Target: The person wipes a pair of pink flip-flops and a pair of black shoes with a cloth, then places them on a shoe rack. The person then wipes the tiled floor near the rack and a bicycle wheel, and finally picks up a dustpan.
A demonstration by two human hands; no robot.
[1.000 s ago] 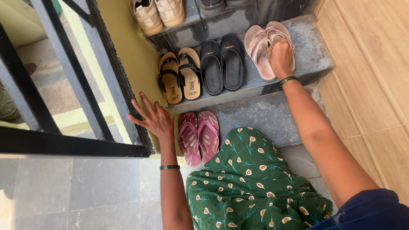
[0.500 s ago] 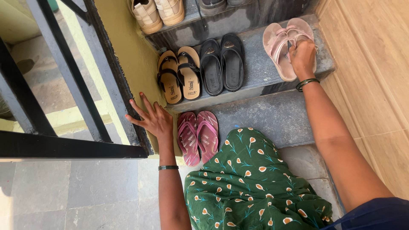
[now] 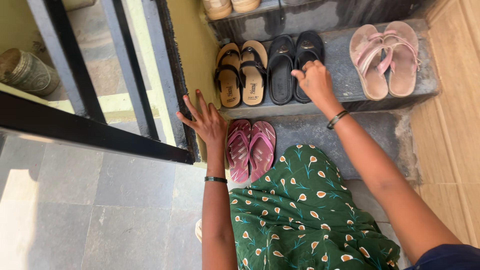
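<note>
Stone steps [image 3: 330,132], shoes in rows.
Right hand [image 3: 314,80] loosely curled, holding nothing, over black slippers [image 3: 292,67] lying lengthwise away; left hand [image 3: 207,121] spread on wall edge.

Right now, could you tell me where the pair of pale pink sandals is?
In the head view, the pale pink sandals lie on the second step, far right beside the tiled wall, apart from the black slippers that the right hand reaches.
</note>
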